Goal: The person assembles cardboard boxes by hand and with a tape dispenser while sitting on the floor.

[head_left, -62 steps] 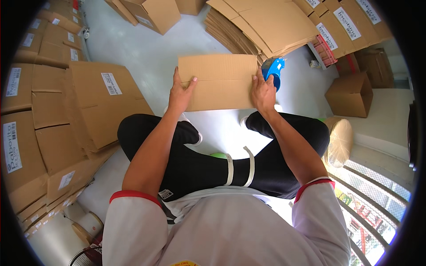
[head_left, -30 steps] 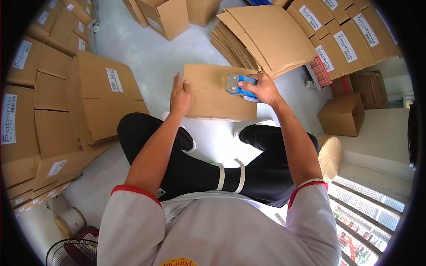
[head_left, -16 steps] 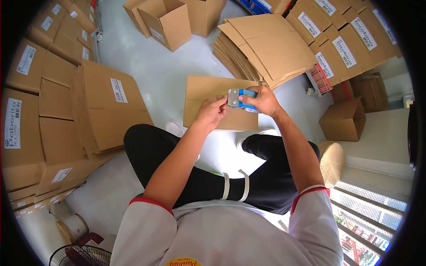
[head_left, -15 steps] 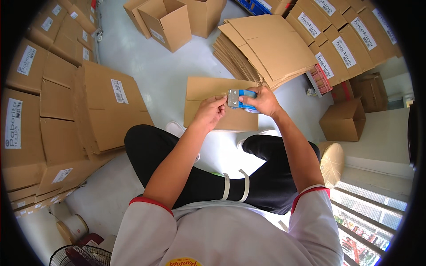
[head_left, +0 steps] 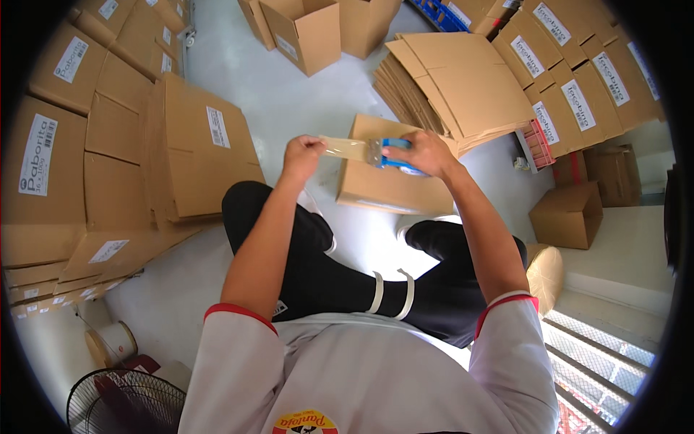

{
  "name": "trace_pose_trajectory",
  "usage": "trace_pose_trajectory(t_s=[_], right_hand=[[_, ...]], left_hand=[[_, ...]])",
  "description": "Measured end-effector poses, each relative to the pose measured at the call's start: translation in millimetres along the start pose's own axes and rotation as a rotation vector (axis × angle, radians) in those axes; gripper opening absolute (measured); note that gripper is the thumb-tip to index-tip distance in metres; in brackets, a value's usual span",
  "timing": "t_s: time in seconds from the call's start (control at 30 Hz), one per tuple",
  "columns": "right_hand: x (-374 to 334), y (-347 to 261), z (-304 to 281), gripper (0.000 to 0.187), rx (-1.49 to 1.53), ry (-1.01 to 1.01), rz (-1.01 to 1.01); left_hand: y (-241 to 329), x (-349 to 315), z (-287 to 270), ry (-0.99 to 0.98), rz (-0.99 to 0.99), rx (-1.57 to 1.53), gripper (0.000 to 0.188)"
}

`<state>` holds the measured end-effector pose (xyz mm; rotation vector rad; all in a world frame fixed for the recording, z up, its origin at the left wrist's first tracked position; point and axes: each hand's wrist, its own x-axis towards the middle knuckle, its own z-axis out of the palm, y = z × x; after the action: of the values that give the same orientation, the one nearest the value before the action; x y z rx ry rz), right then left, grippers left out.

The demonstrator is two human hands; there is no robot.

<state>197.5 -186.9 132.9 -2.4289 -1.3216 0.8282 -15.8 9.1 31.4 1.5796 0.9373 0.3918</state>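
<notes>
My right hand (head_left: 428, 153) grips a blue tape dispenser (head_left: 394, 153) with a metal front. A strip of clear packing tape (head_left: 344, 148) stretches leftward from it. The strip's free end is pinched between the thumb and fingers of my left hand (head_left: 306, 153). Below the dispenser a closed cardboard box (head_left: 390, 189) stands on the floor in front of my feet. The tape spans the gap between my hands, partly over the box's left edge and partly beyond it.
Flattened cartons (head_left: 470, 87) are stacked beyond the box. Labelled boxes rise in walls at left (head_left: 54, 145) and at right (head_left: 578, 101). An open carton (head_left: 302, 36) stands at the far side. A fan (head_left: 123, 401) is at lower left, a barred window (head_left: 600, 369) at lower right.
My left hand has drawn away to the left, pulling a length of tape out of the dispenser. The box now sits farther right in view and slightly turned.
</notes>
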Motion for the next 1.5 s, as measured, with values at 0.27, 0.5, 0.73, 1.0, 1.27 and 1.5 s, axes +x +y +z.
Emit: trace_pose_trajectory(t_s=[0.27,0.5,0.73,1.0,1.27,1.5], right_hand=[[17,-39,19,0.079,-0.09,-0.059,0.007],[12,-41,22,0.067,-0.074,0.036,0.069],[20,-38,28,0.063,-0.119,0.004,0.127],[20,-34,30,0.079,-0.143,0.076,0.087],[17,-37,26,0.069,-0.146,0.005,0.148],[22,-37,23,0.076,-0.126,0.036,0.142]], left_hand=[[-13,-15,6,0.039,-0.252,-0.378,0.043],[-4,-4,18,0.139,-0.083,-0.229,0.05],[-22,8,24,0.143,-0.095,0.11,0.085],[-36,0,41,0.432,-0.105,0.347,0.05],[3,3,57,-0.193,-0.352,-0.157,0.08],[29,29,41,-0.251,-0.114,-0.202,0.098]])
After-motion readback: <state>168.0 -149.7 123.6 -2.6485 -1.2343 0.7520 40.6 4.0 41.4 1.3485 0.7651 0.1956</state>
